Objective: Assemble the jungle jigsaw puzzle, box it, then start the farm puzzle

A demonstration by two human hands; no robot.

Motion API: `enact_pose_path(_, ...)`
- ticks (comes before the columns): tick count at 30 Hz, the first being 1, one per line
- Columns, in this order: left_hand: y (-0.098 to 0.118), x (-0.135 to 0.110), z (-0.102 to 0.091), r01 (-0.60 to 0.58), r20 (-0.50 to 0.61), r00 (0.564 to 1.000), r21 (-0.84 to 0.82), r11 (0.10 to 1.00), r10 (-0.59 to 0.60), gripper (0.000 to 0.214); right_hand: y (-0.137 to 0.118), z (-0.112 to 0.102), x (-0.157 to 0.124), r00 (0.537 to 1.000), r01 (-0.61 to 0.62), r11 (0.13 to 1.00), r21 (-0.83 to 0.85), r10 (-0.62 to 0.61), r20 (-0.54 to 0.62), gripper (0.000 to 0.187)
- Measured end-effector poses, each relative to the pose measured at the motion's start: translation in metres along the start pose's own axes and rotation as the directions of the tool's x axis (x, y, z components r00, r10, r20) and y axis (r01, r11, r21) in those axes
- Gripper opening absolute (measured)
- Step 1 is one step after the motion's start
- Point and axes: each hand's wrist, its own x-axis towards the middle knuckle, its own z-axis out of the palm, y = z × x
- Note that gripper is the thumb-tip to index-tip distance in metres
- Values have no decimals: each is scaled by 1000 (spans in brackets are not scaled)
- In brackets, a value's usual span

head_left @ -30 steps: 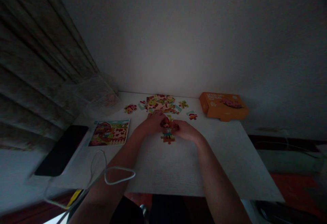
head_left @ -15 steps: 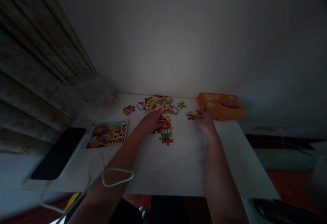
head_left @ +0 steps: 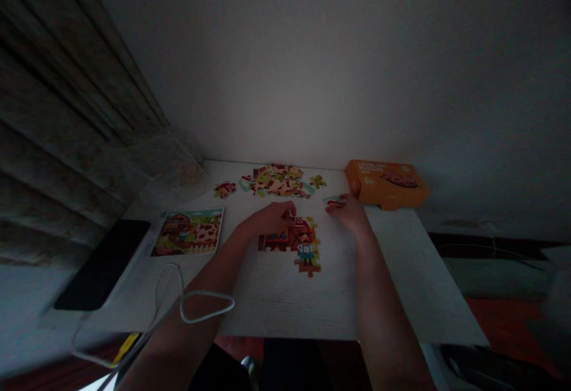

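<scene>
On the white table [head_left: 285, 313], a partly joined jigsaw section [head_left: 289, 242] shows a red barn and a small figure in blue overalls. My left hand [head_left: 271, 219] lies at its top edge, fingertips on a small red-and-white piece [head_left: 297, 220]. Whether that piece is gripped is hidden. My right hand [head_left: 350, 212] is to the right of the section, its fingers on a small red jigsaw piece [head_left: 334, 203]. Further back lies a heap of loose jigsaw pieces [head_left: 276, 181], with single pieces [head_left: 225, 189] [head_left: 317, 181] beside it.
A farm picture card [head_left: 188, 231] lies left of the section. An orange box [head_left: 386, 183] stands at the back right. A dark phone or tablet [head_left: 102, 265] and a white cable [head_left: 207, 307] are at the left, below a curtain [head_left: 66, 111]. The table's edge runs in front of me.
My left hand has slid right, uncovering more of the barn section. My right hand left the section and went to the small red piece near the box, where it stays.
</scene>
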Motion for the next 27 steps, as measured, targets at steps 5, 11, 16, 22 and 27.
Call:
enact_pose_path(5, -16, 3, -18, 14, -218, 975, -111, 994, -38, 15, -9, -8, -1, 998, 3, 985, 171, -13, 53, 16)
enact_pose_path(11, -13, 5, -27, -55, -400, 915, -256, 965, -54, 27, -39, -8, -13, 975, 121, 809, 575, -205, 83, 34)
enact_pose_path(16, -3, 6, -16, -123, -336, 942, -297, 947, 17, 37, -74, 6, -36, 897, 133, 734, 666, -375, 233, 37)
enact_pose_path(22, -13, 11, -10, -39, -325, 943, -304, 952, -65, 33, -72, 4, -43, 870, 232, 888, 396, -372, 325, 35)
enact_pose_path(27, -20, 12, -11, 49, -313, 940, -267, 962, -135, 32, -66, 5, -46, 845, 402, 915, 42, -388, 369, 54)
